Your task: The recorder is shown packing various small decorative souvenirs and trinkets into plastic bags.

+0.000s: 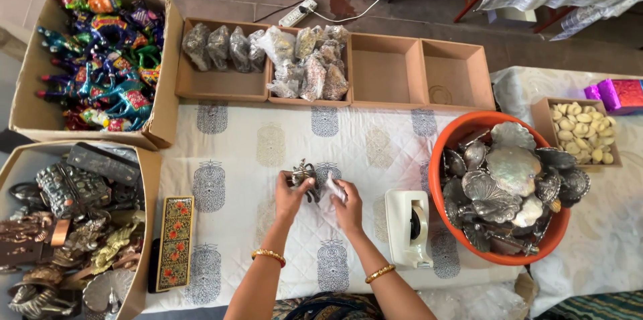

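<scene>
My left hand (289, 195) grips a small silver metal figurine (303, 174) over the printed white cloth (254, 159). My right hand (347, 207) holds a crumpled clear plastic bag (334, 189) right beside the figurine, touching it. Both wrists wear gold bangles. The lower part of the figurine is hidden between my hands.
A white tape dispenser (408, 227) stands right of my hands, next to an orange bowl (462, 131) of silver shell-shaped dishes. Several brown trays (388, 72) line the far edge, two holding bagged items. Cardboard boxes (164, 79) of colourful and metal figurines sit left, beside a painted long box (175, 242).
</scene>
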